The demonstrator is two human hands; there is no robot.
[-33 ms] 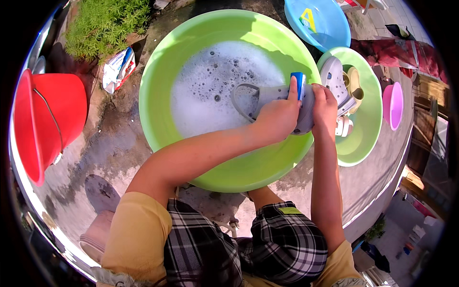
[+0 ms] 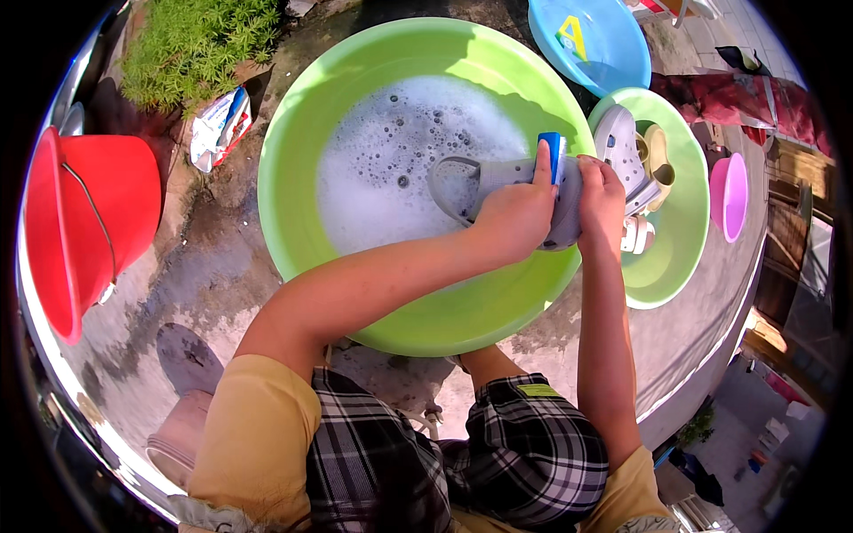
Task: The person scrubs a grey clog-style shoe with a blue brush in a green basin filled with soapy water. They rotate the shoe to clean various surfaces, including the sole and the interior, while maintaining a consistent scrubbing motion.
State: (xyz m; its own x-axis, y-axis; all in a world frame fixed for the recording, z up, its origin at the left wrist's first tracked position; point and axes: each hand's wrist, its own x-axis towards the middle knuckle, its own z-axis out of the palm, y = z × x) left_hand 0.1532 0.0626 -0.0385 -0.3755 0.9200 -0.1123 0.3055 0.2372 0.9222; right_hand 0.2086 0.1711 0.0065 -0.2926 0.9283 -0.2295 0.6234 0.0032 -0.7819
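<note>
A grey clog shoe (image 2: pixel 471 182) is held over the soapy water of a big green basin (image 2: pixel 293 204). My left hand (image 2: pixel 515 213) lies across the shoe, its fingers closed on a blue brush (image 2: pixel 553 153) that stands against the shoe. My right hand (image 2: pixel 602 191) grips the shoe's right end, close against the brush. The shoe's heel strap points left above the foam. Both forearms reach in from the lower edge.
A smaller green basin (image 2: pixel 675 266) to the right holds more light shoes (image 2: pixel 622 147). Behind it sits a blue basin (image 2: pixel 604 53), and a pink bowl (image 2: pixel 729 195) stands farther right. A red bucket (image 2: pixel 84 222) is at the left, a detergent bag (image 2: pixel 218 124) near grass.
</note>
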